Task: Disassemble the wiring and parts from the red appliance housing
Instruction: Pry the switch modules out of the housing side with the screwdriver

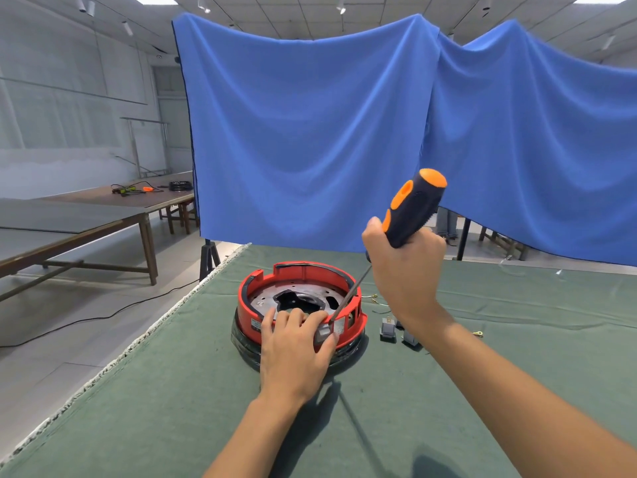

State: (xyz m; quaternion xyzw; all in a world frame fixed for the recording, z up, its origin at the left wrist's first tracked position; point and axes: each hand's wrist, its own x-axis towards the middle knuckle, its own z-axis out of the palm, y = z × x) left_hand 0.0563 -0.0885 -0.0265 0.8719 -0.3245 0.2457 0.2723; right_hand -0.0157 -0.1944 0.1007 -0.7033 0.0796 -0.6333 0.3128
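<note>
Nearest the camera, the person's left hand (296,343) curls over the near rim of the round red plastic appliance housing (299,312), fingers hooked inside and thumb against a small grey block at the wall. The housing sits on the green cloth-covered table (172,391); it looks rigid and fairly light, so it is best steadied by that rim. Above it, the right hand (403,267) clamps the black-and-orange screwdriver (412,212), whose tip reaches the grey block. Small grey removed parts (400,332) lie just right of the housing. A blue hanging cloth (344,132) hangs behind.
</note>
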